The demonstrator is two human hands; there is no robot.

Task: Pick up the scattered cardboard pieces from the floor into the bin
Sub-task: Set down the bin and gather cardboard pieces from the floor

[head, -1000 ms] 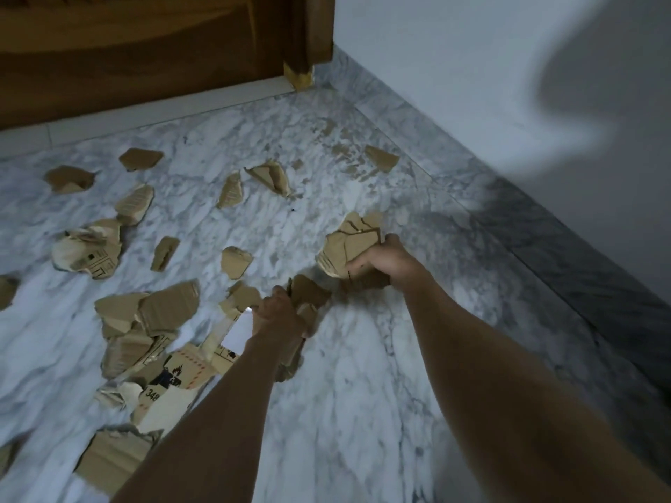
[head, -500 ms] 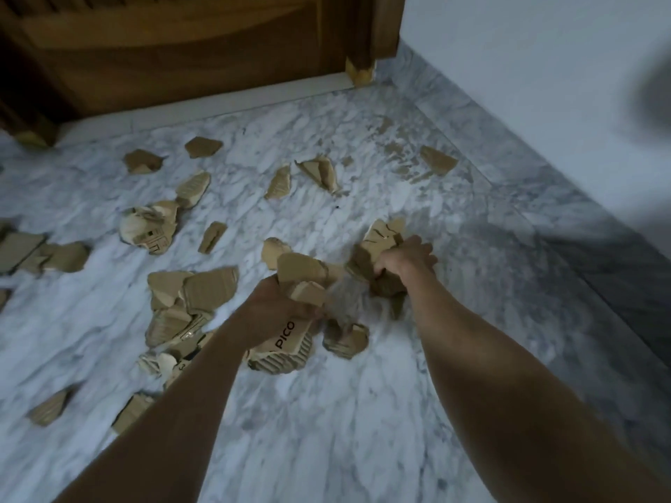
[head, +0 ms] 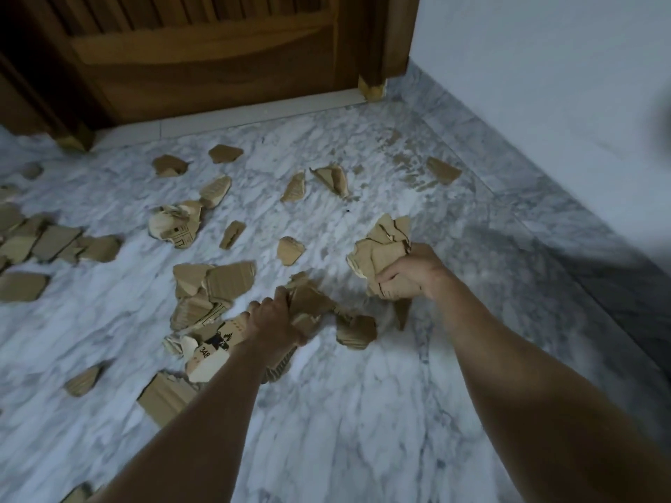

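Observation:
Torn brown cardboard pieces lie scattered over the marble floor (head: 345, 430). My right hand (head: 408, 275) is closed around a bunch of cardboard pieces (head: 381, 248) that stick up past my fingers. My left hand (head: 272, 321) grips more cardboard pieces (head: 308, 301), low over the floor. Just right of it lies a loose piece (head: 357, 332). A heap with a printed piece marked 348 (head: 205, 352) sits left of my left wrist. More scraps lie further back, such as a folded one (head: 332, 179) and one near the wall (head: 443, 170). No bin is in view.
A wooden door (head: 203, 56) and its frame (head: 372, 85) close off the far side. A white wall (head: 544, 103) with a grey marble skirting (head: 581, 226) runs along the right. A cluster of cardboard (head: 43, 241) lies at the far left.
My left hand has dropped lower and the piece marked PICO no longer shows in it. The view has tilted up, showing more of the door. My right hand keeps its bunch.

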